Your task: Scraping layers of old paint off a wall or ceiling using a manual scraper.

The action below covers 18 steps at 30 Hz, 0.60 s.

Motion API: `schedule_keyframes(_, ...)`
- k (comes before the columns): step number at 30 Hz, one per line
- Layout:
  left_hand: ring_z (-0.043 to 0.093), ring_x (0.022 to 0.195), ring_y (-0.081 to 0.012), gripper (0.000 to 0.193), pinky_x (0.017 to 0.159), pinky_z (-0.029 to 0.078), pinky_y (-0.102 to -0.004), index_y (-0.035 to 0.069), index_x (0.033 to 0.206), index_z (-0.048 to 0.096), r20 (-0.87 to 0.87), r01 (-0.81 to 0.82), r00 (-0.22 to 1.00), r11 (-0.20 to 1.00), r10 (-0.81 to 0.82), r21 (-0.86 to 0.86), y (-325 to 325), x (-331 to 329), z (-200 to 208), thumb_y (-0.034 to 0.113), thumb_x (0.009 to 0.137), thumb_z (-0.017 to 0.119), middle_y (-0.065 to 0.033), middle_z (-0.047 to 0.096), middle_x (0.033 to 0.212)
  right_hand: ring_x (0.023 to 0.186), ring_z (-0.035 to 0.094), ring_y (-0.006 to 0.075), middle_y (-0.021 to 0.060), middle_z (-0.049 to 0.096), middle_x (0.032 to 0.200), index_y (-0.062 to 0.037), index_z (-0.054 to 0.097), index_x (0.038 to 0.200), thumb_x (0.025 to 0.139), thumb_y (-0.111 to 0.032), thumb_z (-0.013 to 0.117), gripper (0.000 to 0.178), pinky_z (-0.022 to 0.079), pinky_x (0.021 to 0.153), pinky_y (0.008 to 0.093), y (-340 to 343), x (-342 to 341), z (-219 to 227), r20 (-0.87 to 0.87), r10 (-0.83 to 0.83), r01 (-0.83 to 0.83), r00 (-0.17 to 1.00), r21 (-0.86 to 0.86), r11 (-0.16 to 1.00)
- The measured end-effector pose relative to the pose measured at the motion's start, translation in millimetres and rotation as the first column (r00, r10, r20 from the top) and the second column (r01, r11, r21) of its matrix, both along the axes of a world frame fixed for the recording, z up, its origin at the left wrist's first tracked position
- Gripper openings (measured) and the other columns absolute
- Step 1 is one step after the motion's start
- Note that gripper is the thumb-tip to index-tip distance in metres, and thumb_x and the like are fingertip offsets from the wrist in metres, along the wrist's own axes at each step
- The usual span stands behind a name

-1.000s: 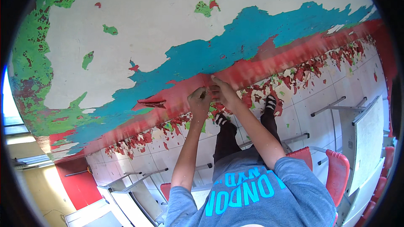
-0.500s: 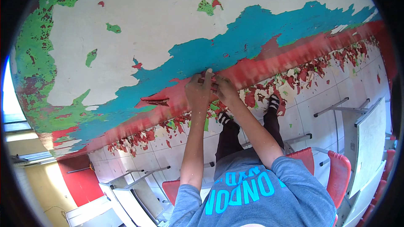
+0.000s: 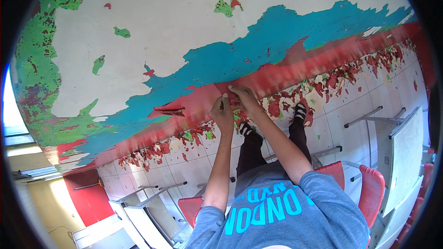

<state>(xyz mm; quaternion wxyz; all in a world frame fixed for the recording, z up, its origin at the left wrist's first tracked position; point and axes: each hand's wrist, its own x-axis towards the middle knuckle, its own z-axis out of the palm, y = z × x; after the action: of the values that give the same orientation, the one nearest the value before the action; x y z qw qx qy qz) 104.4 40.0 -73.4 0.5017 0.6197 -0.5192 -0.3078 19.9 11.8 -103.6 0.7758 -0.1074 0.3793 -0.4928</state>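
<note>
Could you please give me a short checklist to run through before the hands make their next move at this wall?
1. Left hand at the red paint: ok, thumb raised in front of the wall's red band.
2. Right hand close beside the left: ok.
3. Firm hold on the paint between them: cannot tell, the fingers hide it.
4. Hands gloved: not ok, both are bare.
5. Torn patch clear of the fingers: ok, it lies apart, left of the left hand.
6. Floor near the feet free of debris: not ok, paint flakes lie around there.
</note>
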Motion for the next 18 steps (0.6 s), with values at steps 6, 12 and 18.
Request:
schedule_keyframes(6, 0.045, 0.048, -0.0084, 0.027, 0.043, 0.035, -0.0254, -0.004, 0.062, 0.051, 0.130, 0.012, 0.991, 0.999, -0.008, -0.030, 1.0, 5.6, 13.3, 0.014, 0.083, 0.052, -0.0036, 0.049, 0.052, 0.074, 0.052, 0.0102, -0.0004, 0.055, 0.079, -0.0095, 0.055, 0.092, 0.074, -0.026, 0.065, 0.026, 0.042, 0.063, 0.0286, -14.3, 15.5, 3.4, 0.163, 0.025, -0.030, 0.986, 0.027, 0.999)
schedule_keyframes(12, 0.056, 0.048, -0.0230, 0.022, 0.045, 0.041, -0.0314, -0.001, 0.064, 0.056, 0.472, -0.037, 0.879, 0.996, 0.070, -0.080, -31.1, 24.2, 34.7, 0.016, 0.078, 0.056, -0.0119, 0.056, 0.054, 0.072, 0.053, 0.0090, -0.0026, 0.057, 0.078, -0.0117, 0.057, 0.089, 0.074, -0.024, 0.066, 0.022, 0.040, 0.063, 0.0260, -12.2, 21.0, -0.4, 0.176, -0.013, 0.007, 0.984, 0.033, 0.999)
schedule_keyframes(18, 0.056, 0.051, -0.0295, 0.020, 0.045, 0.042, -0.0352, 0.001, 0.062, 0.054, 0.626, 0.073, 0.780, 0.988, 0.030, -0.138, -39.0, 24.3, 38.4, 0.015, 0.076, 0.057, -0.0147, 0.056, 0.056, 0.073, 0.053, 0.0081, -0.0034, 0.058, 0.080, -0.0132, 0.059, 0.086, 0.074, -0.025, 0.066, 0.018, 0.038, 0.062, 0.0258, -10.7, 23.6, -0.8, 0.214, -0.052, 0.048, 0.975, 0.027, 0.999)
